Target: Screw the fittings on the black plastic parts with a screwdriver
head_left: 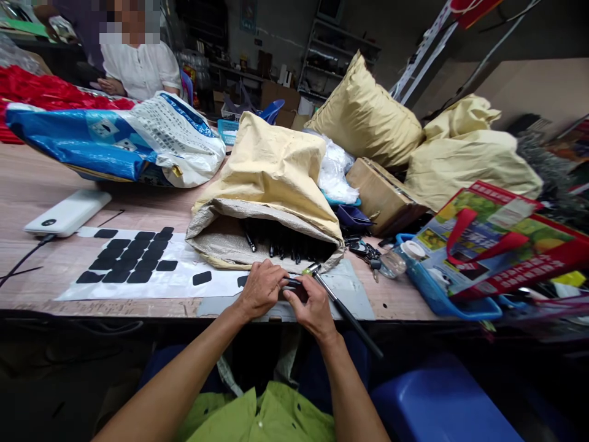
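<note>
My left hand [262, 287] and my right hand [315, 307] meet at the table's front edge, fingers closed. Between their fingertips is a thin dark piece [292, 282], mostly covered, its exact kind unclear. Beside my right hand lies a hammer [352, 316] with a small metal head and a dark handle jutting past the table edge. I cannot tell whether that hand touches it. Just beyond the hands, a pale yellow sack [276, 153] lies with its mouth towards me, several slim black pieces [299, 248] inside. Black rounded patches [138, 258] sit on a white sheet [172, 288] to the left.
A white power bank [69, 212] with a cable and a blue-white bag [119, 144] are on the left. On the right stand a wooden block [384, 193], a blue basket [432, 294] and a printed bag [497, 245]. Another person [140, 67] sits across the table.
</note>
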Action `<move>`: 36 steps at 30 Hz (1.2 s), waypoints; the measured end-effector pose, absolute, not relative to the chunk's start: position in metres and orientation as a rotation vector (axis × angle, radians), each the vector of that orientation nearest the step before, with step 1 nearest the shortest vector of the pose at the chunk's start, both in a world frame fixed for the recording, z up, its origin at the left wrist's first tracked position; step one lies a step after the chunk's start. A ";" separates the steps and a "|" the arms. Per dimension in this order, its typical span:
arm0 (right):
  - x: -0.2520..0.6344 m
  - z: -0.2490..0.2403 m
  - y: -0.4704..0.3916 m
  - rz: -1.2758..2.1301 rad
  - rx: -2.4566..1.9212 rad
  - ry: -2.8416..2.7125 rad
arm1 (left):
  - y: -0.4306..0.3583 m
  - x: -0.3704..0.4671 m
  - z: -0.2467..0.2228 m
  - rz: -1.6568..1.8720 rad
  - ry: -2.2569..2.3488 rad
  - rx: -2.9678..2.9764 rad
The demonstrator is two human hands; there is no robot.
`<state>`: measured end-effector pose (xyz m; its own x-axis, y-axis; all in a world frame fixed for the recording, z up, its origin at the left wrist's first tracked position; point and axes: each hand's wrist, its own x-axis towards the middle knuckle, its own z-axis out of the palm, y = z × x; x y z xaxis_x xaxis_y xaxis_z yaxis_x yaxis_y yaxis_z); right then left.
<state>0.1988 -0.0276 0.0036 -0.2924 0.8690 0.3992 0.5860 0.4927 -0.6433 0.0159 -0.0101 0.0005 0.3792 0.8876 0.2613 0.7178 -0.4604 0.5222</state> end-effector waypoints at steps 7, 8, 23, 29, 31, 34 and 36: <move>0.199 0.003 -0.026 0.550 -1.187 -1.938 | -0.010 0.014 0.004 0.735 1.329 2.242; 0.199 0.002 -0.025 0.543 -1.186 -1.929 | -0.011 0.014 0.005 0.748 1.343 2.225; 0.198 0.005 -0.026 0.409 -1.263 -2.084 | -0.011 0.016 0.002 0.743 1.404 2.331; 0.196 0.004 -0.027 0.383 -1.249 -2.152 | -0.011 0.017 -0.003 0.730 1.394 2.335; 0.196 0.002 -0.026 0.332 -1.241 -2.152 | -0.010 0.018 -0.006 0.718 1.385 2.350; 0.195 -0.001 -0.025 0.271 -1.238 -2.149 | -0.009 0.019 -0.010 0.709 1.364 2.361; 0.195 -0.002 -0.024 0.262 -1.242 -2.139 | -0.009 0.019 -0.010 0.719 1.353 2.350</move>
